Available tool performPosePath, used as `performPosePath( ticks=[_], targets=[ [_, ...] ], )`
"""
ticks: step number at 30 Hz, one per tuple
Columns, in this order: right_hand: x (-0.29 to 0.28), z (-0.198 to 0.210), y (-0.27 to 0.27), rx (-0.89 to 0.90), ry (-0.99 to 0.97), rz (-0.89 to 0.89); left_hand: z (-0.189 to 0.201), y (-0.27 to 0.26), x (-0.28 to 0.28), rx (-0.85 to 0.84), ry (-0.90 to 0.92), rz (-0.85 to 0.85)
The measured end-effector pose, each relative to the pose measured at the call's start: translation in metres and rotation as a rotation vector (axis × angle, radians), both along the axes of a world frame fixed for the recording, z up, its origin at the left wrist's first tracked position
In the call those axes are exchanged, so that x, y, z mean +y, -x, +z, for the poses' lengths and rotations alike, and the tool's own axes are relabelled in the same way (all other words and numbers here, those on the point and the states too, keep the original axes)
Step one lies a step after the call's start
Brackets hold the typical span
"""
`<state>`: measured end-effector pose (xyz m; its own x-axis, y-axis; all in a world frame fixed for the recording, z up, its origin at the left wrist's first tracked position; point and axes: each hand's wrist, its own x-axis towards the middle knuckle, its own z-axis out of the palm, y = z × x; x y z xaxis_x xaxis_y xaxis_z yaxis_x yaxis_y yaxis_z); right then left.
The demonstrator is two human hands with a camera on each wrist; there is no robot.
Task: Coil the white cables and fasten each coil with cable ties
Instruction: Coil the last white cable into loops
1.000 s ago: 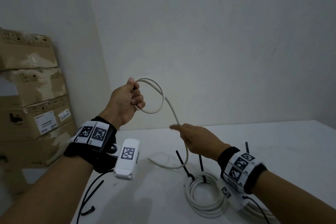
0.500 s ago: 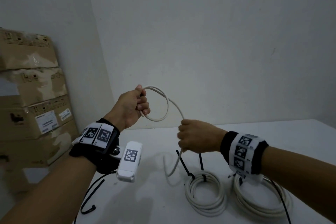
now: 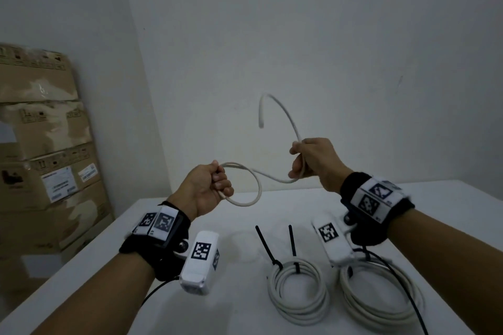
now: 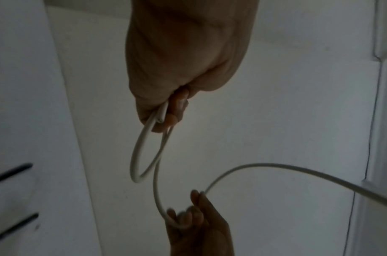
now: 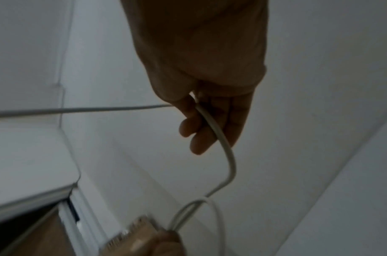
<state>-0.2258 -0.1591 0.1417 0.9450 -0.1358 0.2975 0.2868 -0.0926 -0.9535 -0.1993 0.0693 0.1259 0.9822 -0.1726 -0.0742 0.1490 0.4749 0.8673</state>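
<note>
A loose white cable [image 3: 255,187] hangs in the air between both hands above the white table [image 3: 449,198]. My left hand [image 3: 209,187] grips a small loop of it, with one cut end by the fingers [image 4: 175,112]. My right hand [image 3: 313,160] holds the cable further along, fingers curled round it [image 5: 201,128]. The free end [image 3: 261,114] arcs up and over above the right hand. On the table lie two finished white coils [image 3: 298,291] [image 3: 381,296]. Black cable ties [image 3: 268,246] stick up from the nearer coil.
Stacked cardboard boxes [image 3: 46,149] stand against the left wall beyond the table's left edge. A black wire [image 3: 402,285] runs from the right wrist camera across the right coil. Bare walls close the corner behind the table.
My right hand has risen and swung to the right, sliding along the cable. The free end, which hung down to the table, now whips up above that hand. The left hand has lowered slightly.
</note>
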Motion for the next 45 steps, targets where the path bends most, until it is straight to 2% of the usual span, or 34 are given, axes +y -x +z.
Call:
performPosePath(
  ticks=[3,6,11,15,18,21,23,26,28,32,35,36,39,45],
  targets=[
    [0.006,0.0,0.006,0.132,-0.123,0.022,-0.012,0.002,-0.013,0.065,0.065,0.062],
    [0.02,-0.011,0.015,0.153,-0.138,0.104,-0.018,0.0,-0.019,0.104,0.12,0.088],
    [0.044,-0.038,0.029,0.319,-0.17,0.199,-0.017,0.001,-0.024,0.117,0.144,0.089],
    [0.06,-0.045,0.035,0.36,-0.281,0.299,-0.02,0.013,-0.035,0.057,-0.124,0.069],
    [0.073,-0.041,0.037,0.296,-0.291,0.334,-0.025,0.023,-0.04,-0.044,-0.384,0.016],
    [0.078,-0.037,0.035,0.16,-0.195,0.284,-0.023,0.032,-0.037,-0.114,-0.502,-0.077],
    [0.077,-0.033,0.034,0.095,-0.136,0.256,-0.019,0.036,-0.033,-0.118,-0.495,-0.143],
    [0.077,-0.029,0.032,0.028,-0.057,0.211,-0.015,0.037,-0.025,-0.125,-0.534,-0.155],
    [0.078,-0.026,0.028,-0.06,0.158,0.093,-0.011,0.037,-0.022,-0.119,-0.587,-0.156],
    [0.067,-0.02,0.019,-0.32,0.686,-0.141,-0.001,0.037,-0.009,-0.084,-0.51,-0.271],
    [0.054,-0.014,0.017,-0.39,0.871,-0.035,0.011,0.037,0.005,-0.076,-0.398,-0.356],
    [0.05,-0.012,0.018,-0.352,0.866,0.021,0.015,0.038,0.008,-0.08,-0.364,-0.37],
    [0.049,-0.008,0.021,-0.28,0.662,0.121,0.024,0.038,0.012,-0.094,-0.34,-0.361],
    [0.064,0.001,0.028,-0.392,0.706,0.077,0.023,0.048,0.007,-0.105,-0.485,-0.365]
  ],
)
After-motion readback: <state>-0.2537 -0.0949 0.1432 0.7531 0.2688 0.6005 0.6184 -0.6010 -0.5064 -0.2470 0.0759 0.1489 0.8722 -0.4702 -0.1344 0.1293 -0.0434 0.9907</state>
